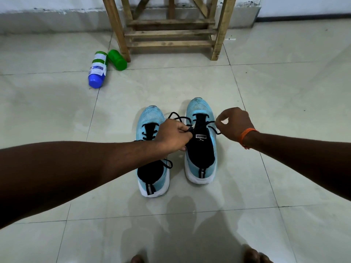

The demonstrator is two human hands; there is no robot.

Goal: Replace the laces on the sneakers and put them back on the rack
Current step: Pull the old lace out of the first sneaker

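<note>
Head view: my left hand (173, 136) and right hand (235, 124) each pinch the black lace (178, 118) with curled fingers (185, 128), above the right light-blue mesh sneaker (199, 109) on the tiled floor (284, 92).

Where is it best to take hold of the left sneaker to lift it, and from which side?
Probably the heel collar of the left sneaker, coming from above on the near side. It stands upright on its sole, with its heel nearest the camera and its opening facing up, so the collar is open to a pinch from there.
</note>
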